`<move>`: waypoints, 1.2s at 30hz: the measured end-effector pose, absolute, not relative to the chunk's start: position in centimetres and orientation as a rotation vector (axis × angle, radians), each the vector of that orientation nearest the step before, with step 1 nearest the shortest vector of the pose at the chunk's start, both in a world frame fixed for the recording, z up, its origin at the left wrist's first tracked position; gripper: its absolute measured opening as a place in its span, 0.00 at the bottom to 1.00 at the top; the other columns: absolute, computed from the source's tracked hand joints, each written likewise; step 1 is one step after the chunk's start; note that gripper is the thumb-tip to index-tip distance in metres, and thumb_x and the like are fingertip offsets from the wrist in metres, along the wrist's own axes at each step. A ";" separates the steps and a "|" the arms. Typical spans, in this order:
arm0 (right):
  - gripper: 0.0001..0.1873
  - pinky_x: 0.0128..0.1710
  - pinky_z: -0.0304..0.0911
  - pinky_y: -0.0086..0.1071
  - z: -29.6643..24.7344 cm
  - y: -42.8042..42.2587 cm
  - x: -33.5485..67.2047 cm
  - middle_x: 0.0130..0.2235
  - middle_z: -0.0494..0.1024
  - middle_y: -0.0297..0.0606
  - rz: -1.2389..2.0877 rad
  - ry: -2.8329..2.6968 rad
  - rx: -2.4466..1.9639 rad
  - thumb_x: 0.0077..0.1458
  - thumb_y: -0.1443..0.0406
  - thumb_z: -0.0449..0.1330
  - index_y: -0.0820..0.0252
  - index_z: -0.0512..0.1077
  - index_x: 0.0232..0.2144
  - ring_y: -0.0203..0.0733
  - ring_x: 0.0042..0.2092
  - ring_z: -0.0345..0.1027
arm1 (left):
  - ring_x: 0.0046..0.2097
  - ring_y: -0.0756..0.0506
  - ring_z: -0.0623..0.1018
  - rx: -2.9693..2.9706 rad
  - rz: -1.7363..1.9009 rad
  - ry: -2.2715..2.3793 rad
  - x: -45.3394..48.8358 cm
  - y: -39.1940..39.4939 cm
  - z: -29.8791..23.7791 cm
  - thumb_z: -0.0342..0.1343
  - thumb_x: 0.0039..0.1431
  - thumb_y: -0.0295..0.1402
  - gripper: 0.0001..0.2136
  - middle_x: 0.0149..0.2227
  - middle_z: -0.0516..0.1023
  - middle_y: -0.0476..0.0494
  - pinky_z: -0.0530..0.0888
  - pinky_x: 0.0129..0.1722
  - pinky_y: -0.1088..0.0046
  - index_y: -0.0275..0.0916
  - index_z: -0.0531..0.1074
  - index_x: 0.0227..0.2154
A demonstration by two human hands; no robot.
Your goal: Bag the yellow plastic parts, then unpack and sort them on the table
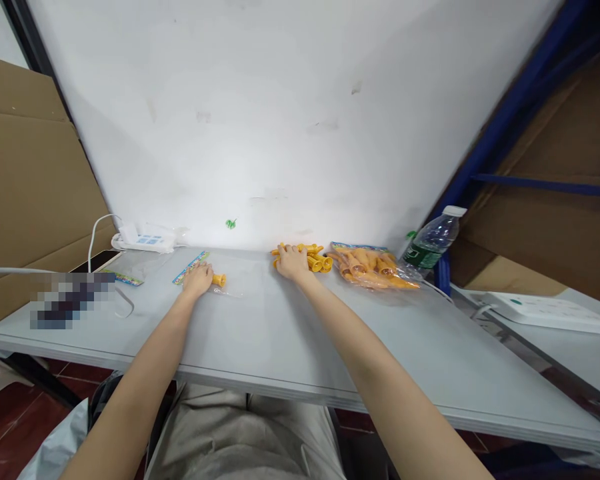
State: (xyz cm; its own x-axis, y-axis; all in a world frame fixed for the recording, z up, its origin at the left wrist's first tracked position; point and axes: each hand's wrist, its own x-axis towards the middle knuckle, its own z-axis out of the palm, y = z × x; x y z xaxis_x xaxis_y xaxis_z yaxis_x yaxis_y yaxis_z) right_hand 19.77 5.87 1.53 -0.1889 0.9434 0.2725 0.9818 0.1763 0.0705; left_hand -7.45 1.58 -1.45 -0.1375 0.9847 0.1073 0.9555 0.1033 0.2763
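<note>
My left hand (pixel 197 278) rests on the grey table (pixel 280 333), fingers curled round a small yellow plastic piece (pixel 219 280) that sticks out to its right. A clear plastic bag (pixel 230 291) lies just beside that piece. My right hand (pixel 292 261) reaches into a loose heap of yellow plastic pieces (pixel 316 259) at the back of the table, its fingers closed over some of them. A colourful printed card strip (pixel 191 267) lies just left of my left hand.
Clear bags filled with orange pieces (pixel 373 267) lie right of the heap. A water bottle (pixel 433 240) leans at the table's far right edge. A white power strip (pixel 144 241), a phone (pixel 97 260) and a second power strip (pixel 545 310) are also here.
</note>
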 end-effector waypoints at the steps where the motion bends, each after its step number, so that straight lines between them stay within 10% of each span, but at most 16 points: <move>1: 0.25 0.56 0.50 0.50 1.7 6.1 19.7 0.57 0.70 0.57 -0.316 -2.253 -1.915 0.61 0.65 0.46 0.67 0.64 0.59 0.57 0.58 0.61 | 0.69 0.41 0.55 1.992 0.423 2.253 -7.5 1.6 -1.4 0.35 0.67 0.33 0.24 0.66 0.60 0.41 0.52 0.67 0.57 0.36 0.68 0.60; 20: 0.21 0.62 0.41 0.47 2.8 6.7 20.8 0.49 0.75 0.51 -0.504 -2.317 -1.748 0.59 0.77 0.43 0.65 0.68 0.50 0.49 0.54 0.62 | 0.68 0.43 0.58 1.974 0.460 2.257 -7.4 1.7 -1.5 0.38 0.66 0.32 0.23 0.65 0.64 0.43 0.54 0.67 0.61 0.39 0.71 0.57; 36: 0.18 0.47 0.60 0.42 4.5 1.2 16.0 0.46 0.79 0.57 -0.315 -2.920 -1.708 0.56 0.76 0.51 0.68 0.72 0.48 0.53 0.49 0.74 | 0.69 0.42 0.57 1.973 0.461 2.246 -7.6 1.7 -1.5 0.36 0.67 0.33 0.23 0.66 0.62 0.44 0.54 0.67 0.59 0.38 0.70 0.57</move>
State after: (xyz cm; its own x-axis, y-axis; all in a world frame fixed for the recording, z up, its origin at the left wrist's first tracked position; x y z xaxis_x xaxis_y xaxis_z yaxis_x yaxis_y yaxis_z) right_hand 15.99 1.19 4.46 -0.4705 0.8734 -0.1258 0.8265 0.4861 0.2840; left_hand -7.64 1.71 -1.47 -0.1456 0.9830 0.1117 0.9475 0.1061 0.3016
